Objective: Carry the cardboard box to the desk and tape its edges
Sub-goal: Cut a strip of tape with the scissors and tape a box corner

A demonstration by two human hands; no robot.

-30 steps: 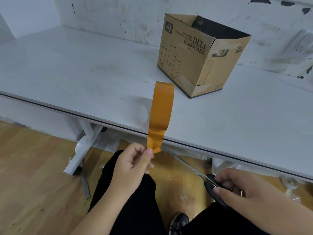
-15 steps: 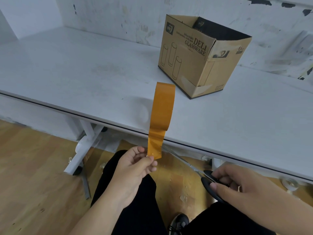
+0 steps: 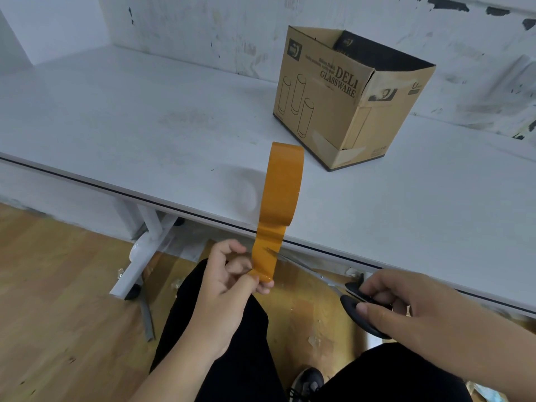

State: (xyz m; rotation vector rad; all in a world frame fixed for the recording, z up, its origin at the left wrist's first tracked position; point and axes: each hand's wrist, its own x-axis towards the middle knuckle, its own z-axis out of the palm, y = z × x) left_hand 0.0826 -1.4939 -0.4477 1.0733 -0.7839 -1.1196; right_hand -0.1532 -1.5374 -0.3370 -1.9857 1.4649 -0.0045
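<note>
The cardboard box is standing upright on the white desk, open at the top, at about one o'clock from the hands and well apart from them, close to the scuffed wall behind the desk. Its printed side is reading "DELI GLASSWARE" with drawings of glasses.

The left hand is hovering below the desk's front edge, over a black-trousered knee, with thumb and fingers pinched together on the bottom end of an orange tape strip. The strip is running straight up toward twelve o'clock from that hand, crossing the desk edge, its top end curling over.

The right hand is sitting at three o'clock from the left one, fingers closed around the black handles of the scissors. The blades are pointing toward ten o'clock, and their tips are reaching the right edge of the strip just above the pinching fingers; whether the blades are apart or together is too blurred to tell.

A black shoe is showing on the wooden floor at six o'clock.
</note>
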